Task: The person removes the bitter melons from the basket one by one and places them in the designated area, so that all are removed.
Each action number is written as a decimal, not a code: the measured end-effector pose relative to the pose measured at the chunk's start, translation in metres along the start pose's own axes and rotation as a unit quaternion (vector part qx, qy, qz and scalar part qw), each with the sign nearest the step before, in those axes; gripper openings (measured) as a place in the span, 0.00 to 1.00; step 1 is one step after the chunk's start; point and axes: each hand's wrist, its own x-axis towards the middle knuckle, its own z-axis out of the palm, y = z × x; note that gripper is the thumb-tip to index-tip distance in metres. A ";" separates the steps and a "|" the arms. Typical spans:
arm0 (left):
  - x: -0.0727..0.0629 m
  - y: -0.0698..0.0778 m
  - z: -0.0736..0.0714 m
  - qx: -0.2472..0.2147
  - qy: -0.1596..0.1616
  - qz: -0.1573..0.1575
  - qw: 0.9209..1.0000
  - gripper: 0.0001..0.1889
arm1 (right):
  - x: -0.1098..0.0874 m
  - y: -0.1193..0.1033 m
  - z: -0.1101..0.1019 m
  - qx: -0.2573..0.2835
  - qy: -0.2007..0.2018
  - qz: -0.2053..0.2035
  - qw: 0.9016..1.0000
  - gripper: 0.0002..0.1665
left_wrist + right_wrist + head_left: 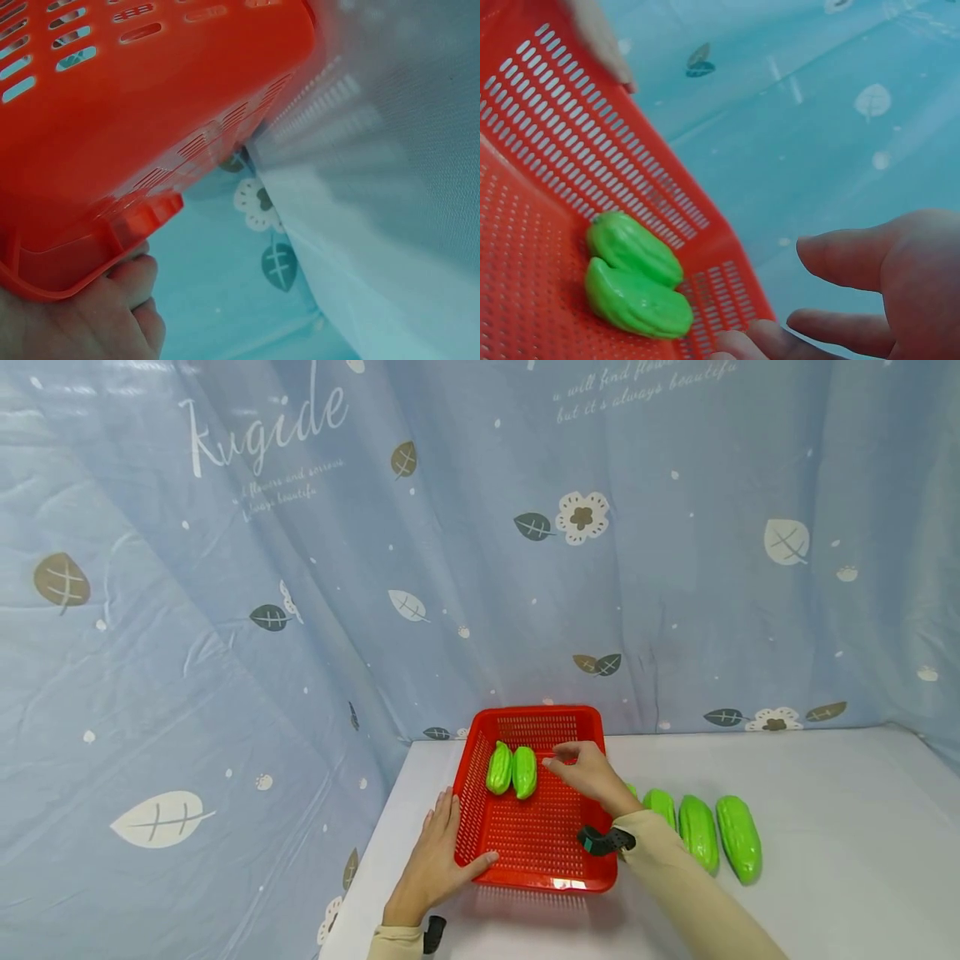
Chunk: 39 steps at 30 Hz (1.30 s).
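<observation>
A red plastic basket (525, 835) with slotted walls stands on the white table. My left hand (435, 860) grips its near left corner, thumb over the front rim and fingers along the left side; the left wrist view shows the fingers (135, 281) beside the rim. Two shiny green ridged gourds (500, 768) lie side by side at the basket's far left, also seen in the right wrist view as a green pair (637, 300). Above the basket's right part is my right hand (588, 772), fingers loosely bent and apart from the thumb, holding nothing.
Several more green gourds (697, 833) lie in a row on the table, right of the basket; my right forearm partly covers them. A blue patterned curtain (480, 568) hangs behind the white table (840, 827) and along its left side.
</observation>
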 end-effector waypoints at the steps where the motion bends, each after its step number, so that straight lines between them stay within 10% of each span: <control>1: 0.000 0.000 0.000 0.001 0.001 0.000 1.000 0.61 | 0.002 0.000 0.002 -0.001 0.001 0.004 1.000 0.28; 39: -0.002 0.001 -0.002 -0.006 -0.009 -0.006 1.000 0.61 | 0.050 0.026 0.043 0.005 -0.022 0.089 0.996 0.32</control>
